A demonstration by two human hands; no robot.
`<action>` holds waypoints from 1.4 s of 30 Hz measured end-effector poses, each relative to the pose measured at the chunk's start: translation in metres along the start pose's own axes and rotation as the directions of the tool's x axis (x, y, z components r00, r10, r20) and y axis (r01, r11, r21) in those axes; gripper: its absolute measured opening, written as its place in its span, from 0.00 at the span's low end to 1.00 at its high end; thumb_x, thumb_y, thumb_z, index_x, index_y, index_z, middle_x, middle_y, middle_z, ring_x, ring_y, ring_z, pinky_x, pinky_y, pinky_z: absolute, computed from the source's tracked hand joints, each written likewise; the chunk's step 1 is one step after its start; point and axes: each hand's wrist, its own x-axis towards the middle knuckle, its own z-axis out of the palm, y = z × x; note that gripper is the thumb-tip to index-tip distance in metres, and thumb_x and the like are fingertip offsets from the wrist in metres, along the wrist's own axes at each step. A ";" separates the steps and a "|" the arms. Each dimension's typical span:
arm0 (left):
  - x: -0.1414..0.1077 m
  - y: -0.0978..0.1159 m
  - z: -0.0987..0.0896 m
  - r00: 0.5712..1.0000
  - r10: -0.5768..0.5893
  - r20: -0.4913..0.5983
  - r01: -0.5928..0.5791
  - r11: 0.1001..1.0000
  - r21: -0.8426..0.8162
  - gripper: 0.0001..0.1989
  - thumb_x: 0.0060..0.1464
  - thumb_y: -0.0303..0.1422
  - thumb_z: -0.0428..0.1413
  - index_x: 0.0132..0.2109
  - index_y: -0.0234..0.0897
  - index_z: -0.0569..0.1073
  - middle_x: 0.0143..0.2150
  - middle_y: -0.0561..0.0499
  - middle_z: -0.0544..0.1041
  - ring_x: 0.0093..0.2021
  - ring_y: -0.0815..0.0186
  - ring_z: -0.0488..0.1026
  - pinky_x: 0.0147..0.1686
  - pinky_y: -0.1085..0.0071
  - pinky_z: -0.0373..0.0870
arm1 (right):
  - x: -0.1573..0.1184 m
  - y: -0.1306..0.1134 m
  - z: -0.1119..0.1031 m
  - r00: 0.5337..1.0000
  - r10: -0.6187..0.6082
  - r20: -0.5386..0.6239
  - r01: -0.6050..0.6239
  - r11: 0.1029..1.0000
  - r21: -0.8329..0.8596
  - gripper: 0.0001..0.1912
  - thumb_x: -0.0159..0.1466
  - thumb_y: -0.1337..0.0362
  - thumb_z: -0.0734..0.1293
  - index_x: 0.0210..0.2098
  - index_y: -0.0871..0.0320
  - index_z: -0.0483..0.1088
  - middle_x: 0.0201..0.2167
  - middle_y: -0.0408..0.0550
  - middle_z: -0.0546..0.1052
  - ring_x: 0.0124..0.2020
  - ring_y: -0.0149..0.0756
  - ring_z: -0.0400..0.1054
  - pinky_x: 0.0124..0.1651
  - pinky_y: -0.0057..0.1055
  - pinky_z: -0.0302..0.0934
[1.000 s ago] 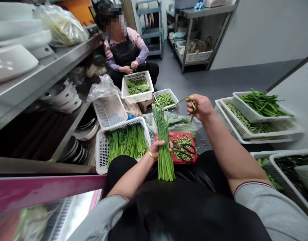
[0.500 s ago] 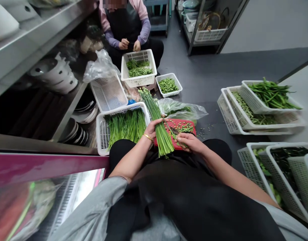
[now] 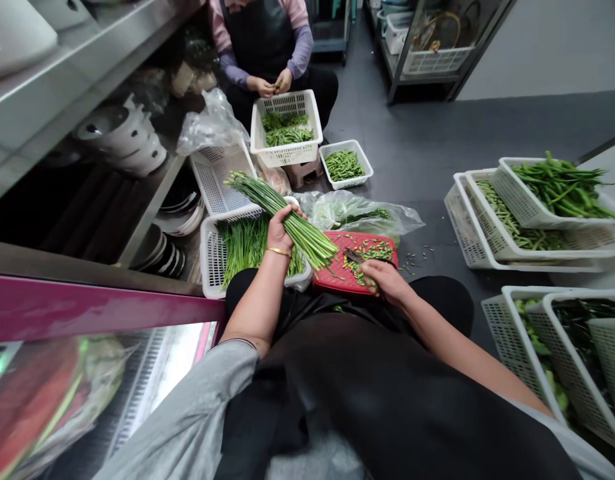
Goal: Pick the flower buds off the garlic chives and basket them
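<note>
My left hand (image 3: 282,230) is wrapped round a bunch of long green stems (image 3: 307,239), which slants down to the right over the basket of stems (image 3: 242,250). The lower ends reach the edge of a red surface (image 3: 337,283). My right hand (image 3: 385,280) is closed on dark-bladed scissors (image 3: 355,255), held above that red surface among many short green cut pieces (image 3: 377,250). The scissors are clear of the bunch.
A co-worker (image 3: 265,40) sits opposite, both hands over a white basket of greens (image 3: 287,157). A small basket of pods (image 3: 343,165) and a plastic bag (image 3: 407,217) lie ahead. Stacked vegetable baskets (image 3: 467,233) stand right; a metal shelf (image 3: 87,73) is on the left.
My left hand has moved left and up with the bunch, which now slants more and is away from the scissors. The scissors' blades now show over the red surface. The view has shifted slightly.
</note>
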 end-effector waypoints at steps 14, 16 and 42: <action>-0.001 -0.090 0.012 0.835 0.280 0.474 -0.550 0.388 0.740 0.15 0.40 0.27 0.63 0.39 0.33 0.75 0.39 0.47 0.80 0.42 0.59 0.76 0.45 0.65 0.72 | 0.097 -0.074 0.025 0.796 -0.604 0.023 0.579 0.751 -0.317 0.39 0.48 0.46 0.75 0.54 0.55 0.68 0.49 0.51 0.76 0.53 0.47 0.69 0.60 0.47 0.61; 0.002 -0.112 -0.007 0.823 0.238 0.515 -0.566 0.284 0.774 0.15 0.44 0.28 0.60 0.43 0.33 0.75 0.45 0.44 0.80 0.45 0.58 0.76 0.48 0.63 0.72 | 0.095 -0.050 0.031 0.803 -0.595 -0.018 0.543 0.746 -0.386 0.32 0.50 0.45 0.73 0.49 0.55 0.72 0.45 0.51 0.77 0.51 0.48 0.70 0.59 0.47 0.62; 0.009 -0.107 -0.012 0.891 0.085 0.446 -0.412 0.564 0.715 0.22 0.34 0.28 0.66 0.40 0.30 0.74 0.41 0.43 0.79 0.47 0.55 0.75 0.53 0.59 0.70 | 0.093 -0.051 0.047 0.850 -0.444 -0.282 0.383 0.890 -0.247 0.21 0.48 0.50 0.73 0.34 0.56 0.69 0.33 0.48 0.76 0.37 0.42 0.70 0.47 0.45 0.66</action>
